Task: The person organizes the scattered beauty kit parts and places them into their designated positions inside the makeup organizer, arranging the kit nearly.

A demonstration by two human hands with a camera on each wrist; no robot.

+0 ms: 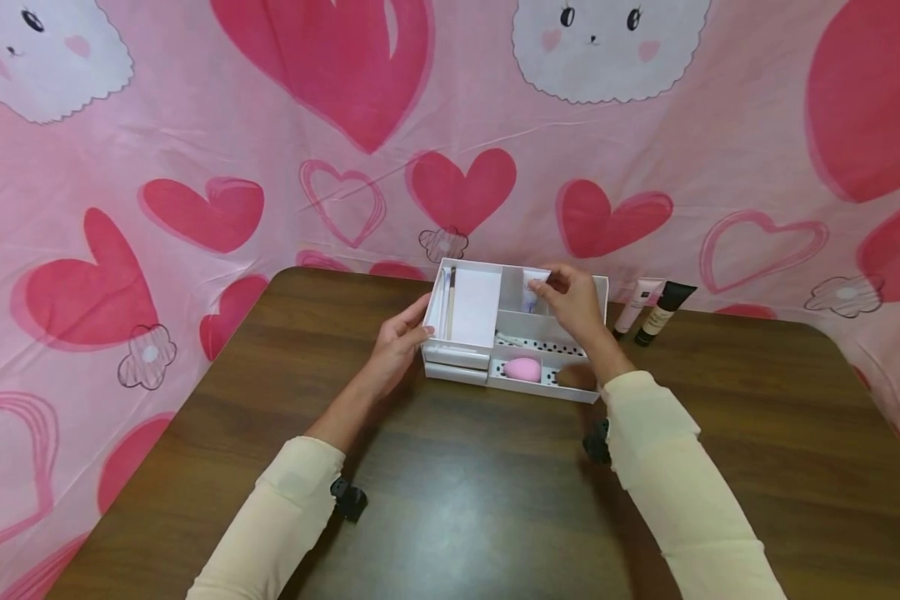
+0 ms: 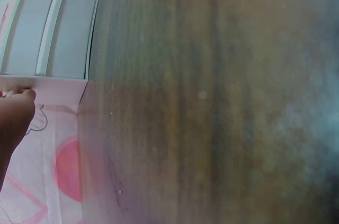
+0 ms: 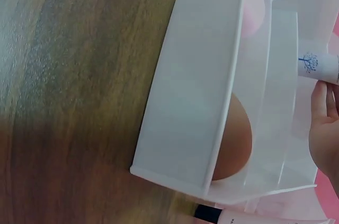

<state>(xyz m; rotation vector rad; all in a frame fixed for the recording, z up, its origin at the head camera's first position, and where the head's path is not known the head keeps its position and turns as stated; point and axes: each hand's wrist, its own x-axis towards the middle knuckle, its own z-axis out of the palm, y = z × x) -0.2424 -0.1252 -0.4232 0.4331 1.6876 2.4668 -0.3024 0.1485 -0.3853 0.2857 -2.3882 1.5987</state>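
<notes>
A white compartment organizer point(image 1: 474, 310) stands on the table, with two small drawers point(image 1: 456, 367) at its front left. My left hand point(image 1: 396, 348) holds its left side, thumb at the front corner. At the back compartment my right hand point(image 1: 576, 307) pinches a white squeeze tube point(image 1: 529, 297) by its upper end. The right wrist view shows a blue tree print on that tube point(image 3: 311, 64). A pink makeup sponge point(image 1: 522, 369) and a brown rounded sponge point(image 1: 576, 377) lie in the front compartments. Slim brushes point(image 1: 451, 302) stand in the left slot.
To the organizer's right stand a pink tube point(image 1: 637, 307) with a black cap and a black-and-beige tube point(image 1: 663, 313). The wooden table point(image 1: 435, 500) reaches back to a pink heart-print cloth point(image 1: 480, 117). A white item point(image 1: 512, 340) lies in the dotted middle compartment.
</notes>
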